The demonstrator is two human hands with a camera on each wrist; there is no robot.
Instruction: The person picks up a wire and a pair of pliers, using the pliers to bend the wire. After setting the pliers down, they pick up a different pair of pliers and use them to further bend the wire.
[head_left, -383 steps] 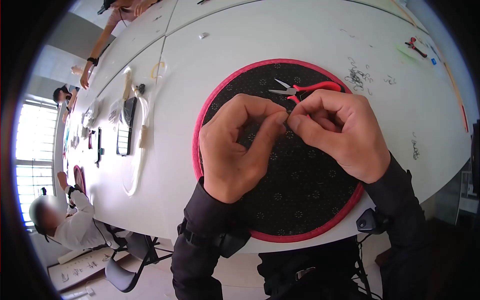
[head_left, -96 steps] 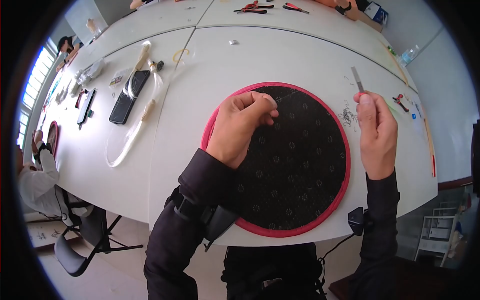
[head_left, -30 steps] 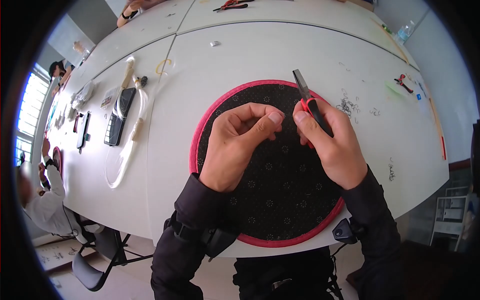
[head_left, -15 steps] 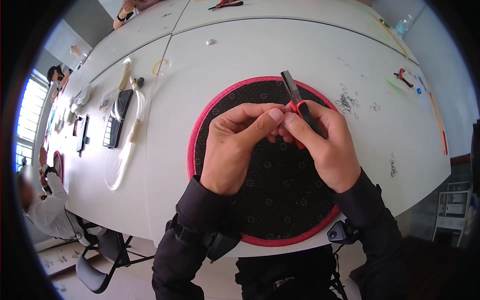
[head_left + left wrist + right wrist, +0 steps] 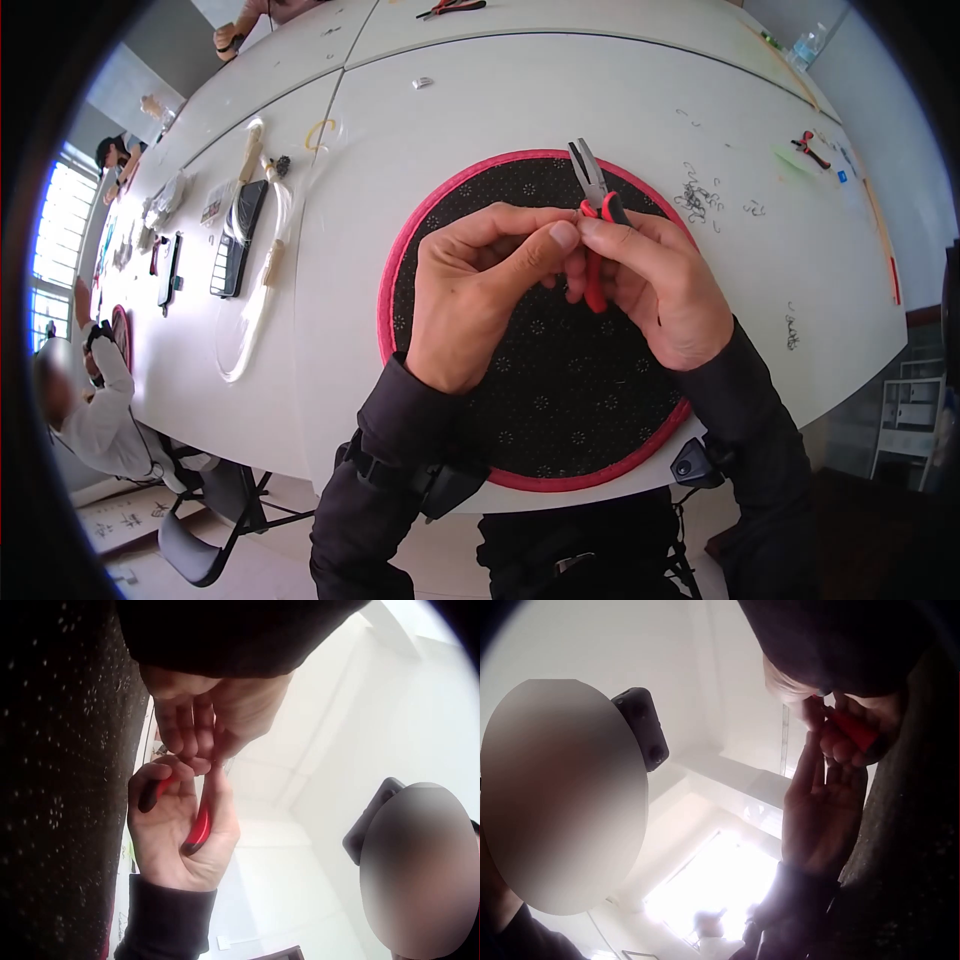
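Over the round black mat (image 5: 560, 400) with its red rim, both hands meet at the fingertips. My left hand (image 5: 465, 285) pinches something tiny between thumb and forefinger; its kind cannot be told. My right hand (image 5: 665, 275) holds pliers (image 5: 594, 186) with red and black handles, their metal nose pointing away and slightly spread. The right thumb and forefinger reach to the left fingertips. In the left wrist view the red handles (image 5: 198, 829) stand apart in the right palm. A red handle (image 5: 853, 729) also shows in the right wrist view.
Dark wire bits (image 5: 697, 195) lie right of the mat, with a second pair of pliers (image 5: 811, 149) beyond. To the left are a phone (image 5: 228, 262) and a looped bundle of clear strands (image 5: 238, 350). A small silvery piece (image 5: 422, 83) lies behind. Other people sit around the table.
Earlier the pliers lay on the mat; the right hand later held them off to the right, then brought them to the left hand. Since half a second ago the pliers' nose and handles have spread.
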